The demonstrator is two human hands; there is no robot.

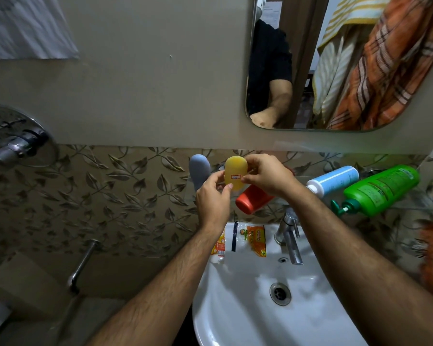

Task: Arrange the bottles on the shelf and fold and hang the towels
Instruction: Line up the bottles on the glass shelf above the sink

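Leaf-patterned tile wall behind a glass shelf (298,179) above a white sink (235,308). Yellow bottle (235,176) upright near shelf's left end, pinched between left hand (213,198) and right hand (268,174), fingers curled on both sides. Grey bottle (199,171) just beside on left, red bottle (250,199) lying below right hand. Toward shelf's right end, blue-and-white bottle (333,181) and green pump bottle (380,189) lying tilted, side by side. Sachets (255,239) on sink's back rim, beside tap (289,236). Towels (375,63) reflected in mirror (410,91).
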